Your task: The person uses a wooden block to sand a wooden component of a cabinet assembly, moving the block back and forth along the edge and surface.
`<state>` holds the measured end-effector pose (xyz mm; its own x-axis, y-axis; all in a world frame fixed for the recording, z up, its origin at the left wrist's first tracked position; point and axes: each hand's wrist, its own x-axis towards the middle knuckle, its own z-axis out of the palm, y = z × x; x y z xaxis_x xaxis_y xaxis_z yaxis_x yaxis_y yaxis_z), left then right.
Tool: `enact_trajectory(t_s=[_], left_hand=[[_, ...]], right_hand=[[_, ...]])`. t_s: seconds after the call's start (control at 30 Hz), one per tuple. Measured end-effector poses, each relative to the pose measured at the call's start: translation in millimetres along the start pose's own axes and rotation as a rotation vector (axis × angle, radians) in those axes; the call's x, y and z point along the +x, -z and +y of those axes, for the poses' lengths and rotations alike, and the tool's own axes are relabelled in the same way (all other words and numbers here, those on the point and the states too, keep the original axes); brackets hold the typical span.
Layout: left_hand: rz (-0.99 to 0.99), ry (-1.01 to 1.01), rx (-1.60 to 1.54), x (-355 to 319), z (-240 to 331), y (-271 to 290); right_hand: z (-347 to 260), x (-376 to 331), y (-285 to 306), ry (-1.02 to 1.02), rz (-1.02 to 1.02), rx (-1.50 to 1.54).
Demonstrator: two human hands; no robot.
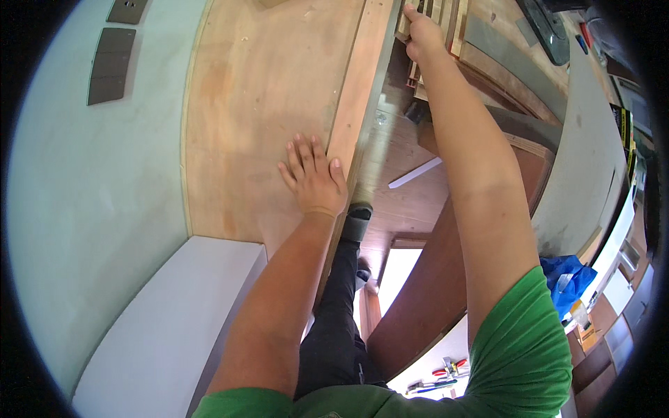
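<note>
My left hand [315, 175] lies flat with its fingers spread on a light plywood panel [258, 118], close to the panel's right edge. Along that edge runs a long pale wooden batten [359, 80], just beyond my thumb. My right arm reaches far forward to the top of the view. There my right hand [424, 36] is closed at a wooden strip [402, 29], beside a stack of several narrow strips [456, 24]. The palm side and part of the fingers are hidden.
A pale wall [77, 188] with dark switch plates [111, 66] stands at left, above a white box-like surface [174, 306]. Brown boards [425, 285] lean at right. A white strip [414, 173] lies on the floor. A blue bag [568, 279] and pliers [449, 368] are farther right and below.
</note>
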<state>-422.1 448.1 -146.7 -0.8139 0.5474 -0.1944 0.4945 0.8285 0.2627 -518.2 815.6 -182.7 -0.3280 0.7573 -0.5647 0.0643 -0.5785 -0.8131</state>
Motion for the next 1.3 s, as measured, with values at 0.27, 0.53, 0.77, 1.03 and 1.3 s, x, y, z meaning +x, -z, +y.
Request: enact_trajectory(t_s=[0.27, 0.53, 0.77, 1.03, 1.3], left_hand=[[0.037, -0.021, 0.000, 1.1, 8.0, -8.2], [0.019, -0.008, -0.011, -0.4, 2.3, -4.4], [0.041, -0.021, -0.010, -0.3, 1.1, -8.0], [0.074, -0.027, 0.002, -0.7, 4.5, -10.0], [0.007, 0.007, 0.006, 1.9, 3.9, -4.2]], right_hand=[[20.1, -2.0, 26.7, 0.066, -0.122, 0.082], [34.7, -60.3, 20.3, 0.073, -0.092, 0.100], [62.1, -90.4, 31.3, 0.063, -0.105, 0.144], [92.8, -142.1, 48.6, 0.094, -0.055, -0.014], [110.8, -218.0, 60.8, -0.012, -0.082, 0.020]])
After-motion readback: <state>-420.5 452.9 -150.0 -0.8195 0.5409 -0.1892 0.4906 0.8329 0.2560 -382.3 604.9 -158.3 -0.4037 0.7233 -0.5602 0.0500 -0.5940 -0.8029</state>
